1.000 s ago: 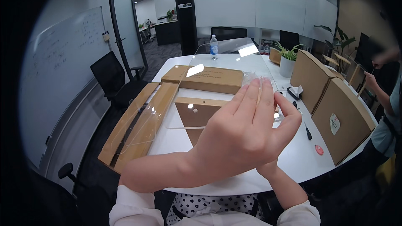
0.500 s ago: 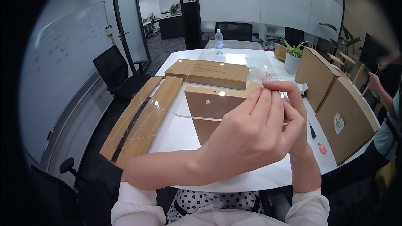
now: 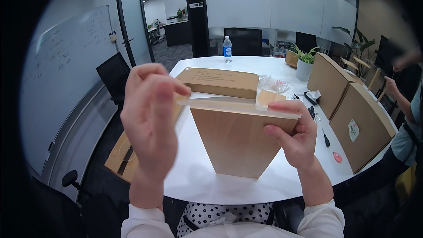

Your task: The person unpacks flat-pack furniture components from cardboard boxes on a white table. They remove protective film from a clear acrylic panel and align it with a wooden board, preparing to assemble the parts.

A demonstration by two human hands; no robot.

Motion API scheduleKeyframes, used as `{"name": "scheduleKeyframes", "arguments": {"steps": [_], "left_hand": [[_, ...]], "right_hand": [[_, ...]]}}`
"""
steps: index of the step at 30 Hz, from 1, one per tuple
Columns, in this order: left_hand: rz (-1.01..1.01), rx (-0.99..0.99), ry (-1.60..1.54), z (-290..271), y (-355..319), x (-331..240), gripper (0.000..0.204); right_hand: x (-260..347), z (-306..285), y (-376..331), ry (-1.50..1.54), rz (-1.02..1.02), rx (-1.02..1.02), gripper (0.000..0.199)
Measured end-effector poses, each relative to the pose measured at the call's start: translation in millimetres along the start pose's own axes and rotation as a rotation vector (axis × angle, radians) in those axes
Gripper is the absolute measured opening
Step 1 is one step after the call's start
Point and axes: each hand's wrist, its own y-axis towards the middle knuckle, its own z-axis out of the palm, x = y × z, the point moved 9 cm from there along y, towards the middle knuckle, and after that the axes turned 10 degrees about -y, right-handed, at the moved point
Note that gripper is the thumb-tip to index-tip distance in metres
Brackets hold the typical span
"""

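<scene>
The right hand [image 3: 302,134] gripped the wooden board [image 3: 238,136] at its upper right corner, thumb pressed flat on the near face and the other fingers bent over and behind the top. The board stood upright in front of the person, broad face toward the body, its lower edge down at the white table [image 3: 191,172]. A clear sheet [image 3: 224,104] lay along the board's top edge, and the right index finger rested on its right end. The left hand [image 3: 152,114] was raised by the sheet's left end with its fingers curled inward; it was blurred, so I could not tell whether those fingertips pinched the sheet or were just beside it. Beyond the board, a flat carton [image 3: 218,83] lay on the table, with a water bottle [image 3: 227,52] standing behind it and crumpled clear wrap [image 3: 276,84] at its right end. A small light-wood piece [image 3: 269,98] lay near the right hand. Farther right were a potted plant [image 3: 304,68], a screwdriver [image 3: 326,139], a round red item [image 3: 336,157] and two upright cartons, the nearer carton [image 3: 359,128] bearing a white sticker. Past these, a co-worker's hand [image 3: 390,86] was at a wooden frame.
</scene>
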Motion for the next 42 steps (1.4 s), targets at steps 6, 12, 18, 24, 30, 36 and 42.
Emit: {"name": "scheduleKeyframes", "arguments": {"steps": [6, 12, 18, 24, 30, 36, 42], "left_hand": [[-0.965, 0.353, -0.722, 38, -54, 84, 0.054], [-0.929, 0.127, -1.024, 48, -54, 58, 0.043], [-0.797, 0.029, -1.008, 44, -63, 53, 0.04], [-0.648, 0.078, -0.96, 46, -60, 59, 0.023], [-0.486, 0.08, -0.879, 56, -55, 48, 0.017], [-0.509, -0.005, -0.844, 54, -60, 49, 0.021], [-0.358, -0.003, -0.85, 56, -77, 38, 0.034]], "right_hand": [[5, 11, 5, 0.028, -0.079, 0.071, 0.034], [-7, 21, 3, 0.026, -0.115, 0.103, 0.035], [-8, 25, 6, 0.011, -0.171, 0.124, 0.031], [-7, 27, 13, 0.067, -0.18, 0.117, 0.03], [-14, 21, 15, 0.035, -0.157, 0.056, 0.044], [-13, 27, 11, 0.279, -0.131, 0.087, 0.05], [-25, 21, -5, 0.275, 0.041, -0.074, 0.075]]}}
